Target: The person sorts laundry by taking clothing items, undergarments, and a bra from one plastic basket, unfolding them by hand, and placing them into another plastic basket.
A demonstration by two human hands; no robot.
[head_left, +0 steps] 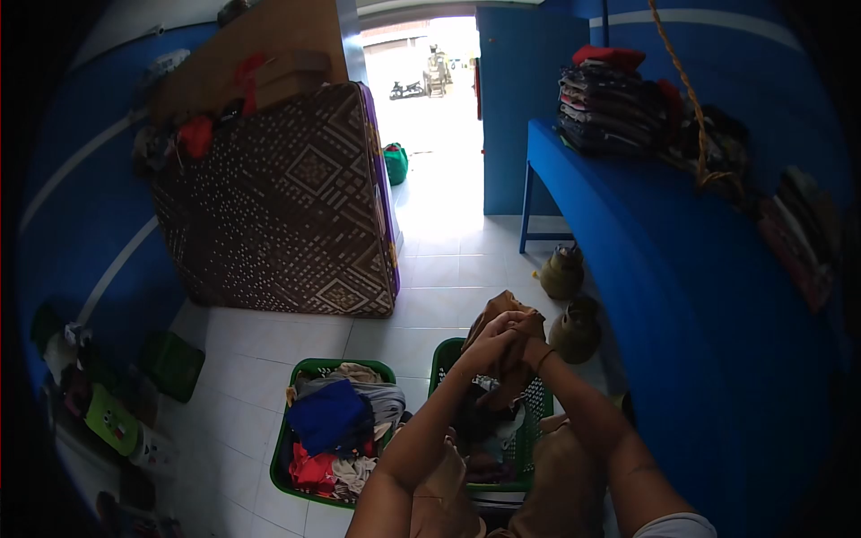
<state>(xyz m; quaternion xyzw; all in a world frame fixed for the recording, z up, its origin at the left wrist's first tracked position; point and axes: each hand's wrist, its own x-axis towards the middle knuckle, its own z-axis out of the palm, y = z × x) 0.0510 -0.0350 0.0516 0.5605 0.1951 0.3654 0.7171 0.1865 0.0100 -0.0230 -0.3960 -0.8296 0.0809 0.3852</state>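
Both my hands are closed on a brown garment [504,309], bunched up above the right-hand green basket [439,360]. My left hand [491,343] grips it from the left, and my right hand [531,344] is close against it on the right. Part of the cloth hangs down toward the basket, where dark and pale clothes [489,417] lie. What kind of garment it is, I cannot make out. To the left stands a second green basket [278,466] heaped with clothes, a folded blue cloth [332,418] on top and a red one [311,470] near its front.
A patterned mattress [287,206] leans at the back left beside the bright doorway [430,117]. Along the right runs a long blue table [646,242] bearing stacked clothes [610,108]. Two gas cylinders [562,272] [576,330] stand by it. A green container [172,366] sits at left.
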